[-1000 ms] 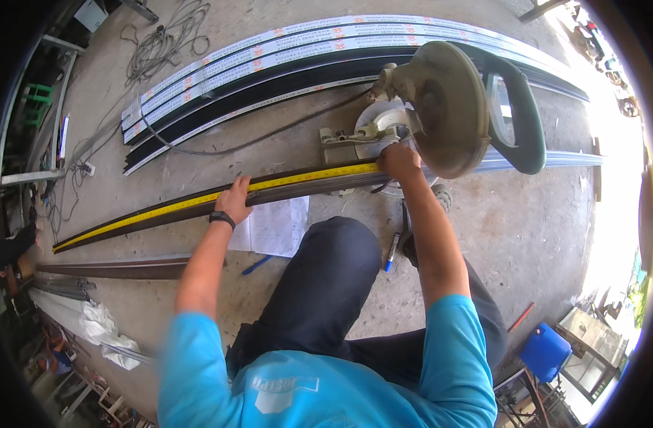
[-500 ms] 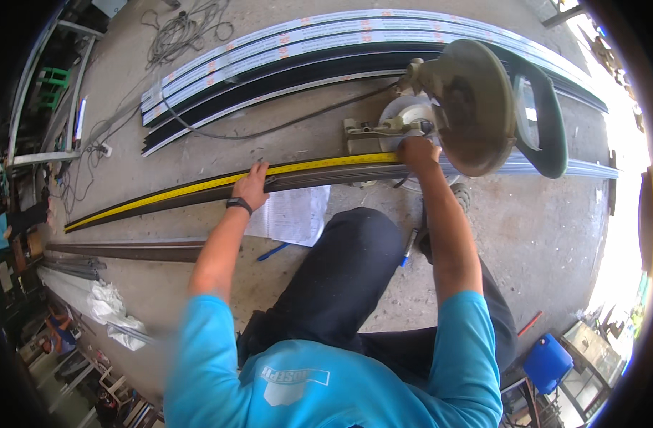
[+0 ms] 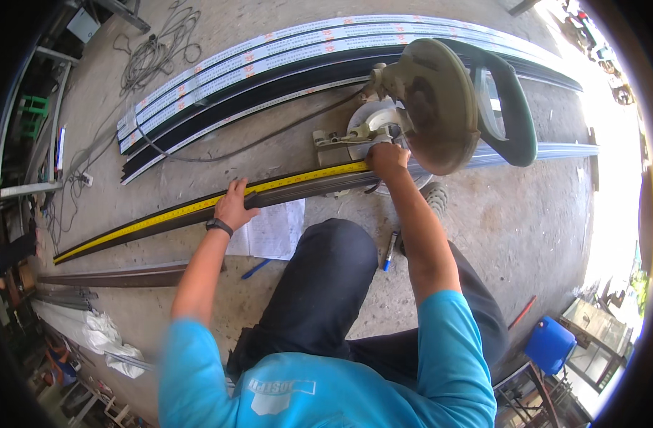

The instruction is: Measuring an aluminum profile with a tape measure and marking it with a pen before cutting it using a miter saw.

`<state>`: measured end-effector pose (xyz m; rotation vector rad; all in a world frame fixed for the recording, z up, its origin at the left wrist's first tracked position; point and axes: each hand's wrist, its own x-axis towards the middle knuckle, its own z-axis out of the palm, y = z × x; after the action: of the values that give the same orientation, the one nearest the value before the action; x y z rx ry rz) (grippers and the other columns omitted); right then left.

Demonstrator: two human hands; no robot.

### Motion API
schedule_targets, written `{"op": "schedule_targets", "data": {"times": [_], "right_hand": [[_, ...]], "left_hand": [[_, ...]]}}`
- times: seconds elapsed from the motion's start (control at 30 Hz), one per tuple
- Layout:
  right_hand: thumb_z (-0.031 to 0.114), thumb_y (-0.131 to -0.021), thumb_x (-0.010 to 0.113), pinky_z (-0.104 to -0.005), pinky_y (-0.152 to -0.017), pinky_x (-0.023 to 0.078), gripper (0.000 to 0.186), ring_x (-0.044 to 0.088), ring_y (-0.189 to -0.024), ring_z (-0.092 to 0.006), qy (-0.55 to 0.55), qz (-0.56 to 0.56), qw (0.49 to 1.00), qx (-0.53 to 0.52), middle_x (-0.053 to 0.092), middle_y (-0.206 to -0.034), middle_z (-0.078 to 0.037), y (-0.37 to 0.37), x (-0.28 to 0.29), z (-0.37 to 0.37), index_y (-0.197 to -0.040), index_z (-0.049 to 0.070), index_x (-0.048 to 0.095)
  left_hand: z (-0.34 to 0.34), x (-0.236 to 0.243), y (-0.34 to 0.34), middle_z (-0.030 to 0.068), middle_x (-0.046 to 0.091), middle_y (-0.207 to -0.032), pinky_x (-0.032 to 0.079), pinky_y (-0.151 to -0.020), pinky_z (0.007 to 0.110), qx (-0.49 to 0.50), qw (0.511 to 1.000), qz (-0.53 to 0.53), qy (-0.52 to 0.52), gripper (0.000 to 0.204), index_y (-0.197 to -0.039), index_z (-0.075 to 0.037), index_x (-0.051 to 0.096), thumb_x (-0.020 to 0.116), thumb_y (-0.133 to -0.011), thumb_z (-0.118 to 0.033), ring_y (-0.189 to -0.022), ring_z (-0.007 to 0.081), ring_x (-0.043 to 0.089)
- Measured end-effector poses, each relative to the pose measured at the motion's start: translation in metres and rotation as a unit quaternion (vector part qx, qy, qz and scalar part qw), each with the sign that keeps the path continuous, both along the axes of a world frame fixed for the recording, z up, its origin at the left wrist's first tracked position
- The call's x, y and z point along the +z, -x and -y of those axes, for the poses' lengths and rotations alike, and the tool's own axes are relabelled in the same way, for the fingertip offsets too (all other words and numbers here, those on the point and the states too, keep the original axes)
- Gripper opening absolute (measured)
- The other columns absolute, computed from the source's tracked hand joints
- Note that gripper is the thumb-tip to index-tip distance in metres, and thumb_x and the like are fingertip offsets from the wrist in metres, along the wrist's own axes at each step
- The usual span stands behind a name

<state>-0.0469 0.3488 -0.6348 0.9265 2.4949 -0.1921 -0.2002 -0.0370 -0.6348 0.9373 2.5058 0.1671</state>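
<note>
1 tape (image 3: 308, 177) laid along dark bars (image 3: 308, 190)

The yellow tape runs lengthwise on the bars, from the left edge of the scene to the centre of the frame. The left hand (image 3: 233, 207), left of centre, lies across tape and bars, its fingers reaching over the far edge and its thumb spread away to the right. The right hand (image 3: 388, 158) is closed at the tape's other end, just beside the saw (image 3: 440, 107); what lies inside its curled fingers is hidden

The saw stands right of centre, its guard and green handle raised in the upper right. Beyond it, pale lengths (image 3: 547, 153) stretch toward the right edge. A stack of wrapped strips (image 3: 291, 48) curves across the top, and a coiled cable (image 3: 155, 57) lies in the upper left

Below the bars, near the centre, are paper (image 3: 278, 228) with writing, a blue pen (image 3: 256, 269) and a marker (image 3: 390, 251). Brown lengths (image 3: 119, 277) lie at lower left, and a blue container (image 3: 549, 346) sits at lower right
</note>
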Motion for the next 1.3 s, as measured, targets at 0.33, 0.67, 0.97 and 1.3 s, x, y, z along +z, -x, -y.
{"op": "schedule_targets", "data": {"times": [0.33,0.67,0.97,1.3], "right_hand": [[0.024,-0.085,0.064,-0.0481,-0.078,0.054,0.025,0.069,-0.101,-0.0299,-0.023,-0.041,0.999,0.009,0.074,-0.104,-0.008,-0.006,-0.008,0.002,-0.101,0.011,0.077],[0.022,-0.086,0.061,-0.0443,-0.081,0.055,0.024,0.07,-0.101,-0.0277,-0.012,-0.006,0.999,0.041,0.075,-0.104,-0.01,-0.007,-0.003,-0.006,-0.098,0.011,0.077],[0.036,-0.08,0.064,-0.0494,-0.084,0.053,0.026,0.07,-0.1,-0.0306,0.001,-0.02,1.0,0.012,0.074,-0.101,-0.008,-0.003,-0.004,-0.007,-0.097,0.022,0.078],[0.037,-0.081,0.064,-0.0487,-0.087,0.051,0.027,0.07,-0.1,-0.03,0.029,-0.021,0.999,0.013,0.074,-0.102,-0.008,-0.001,0.006,-0.005,-0.097,0.021,0.078]], "left_hand": [[-0.098,-0.035,-0.026,0.0209,0.063,-0.102,0.05,-0.082,0.046,-0.026,0.957,-0.015,-0.288,0.033,-0.106,0.005,0.064,0.073,-0.087,-0.021,-0.093,0.0411,0.062],[-0.147,-0.081,-0.041,0.0219,0.066,-0.097,0.049,-0.082,0.049,0.044,0.974,0.018,-0.221,0.038,-0.1,0.0,0.068,0.07,-0.088,-0.036,-0.094,0.0417,0.063],[-0.134,-0.057,-0.016,0.0125,0.069,-0.084,0.05,-0.07,0.036,0.272,0.901,0.26,-0.216,0.061,-0.099,0.0,0.07,0.055,-0.096,-0.059,-0.075,0.0246,0.065],[-0.146,-0.038,-0.023,0.004,0.063,-0.07,0.046,-0.051,0.025,0.372,0.789,0.37,-0.319,0.053,-0.092,-0.006,0.072,0.055,-0.096,-0.056,-0.054,0.0109,0.056]]}}
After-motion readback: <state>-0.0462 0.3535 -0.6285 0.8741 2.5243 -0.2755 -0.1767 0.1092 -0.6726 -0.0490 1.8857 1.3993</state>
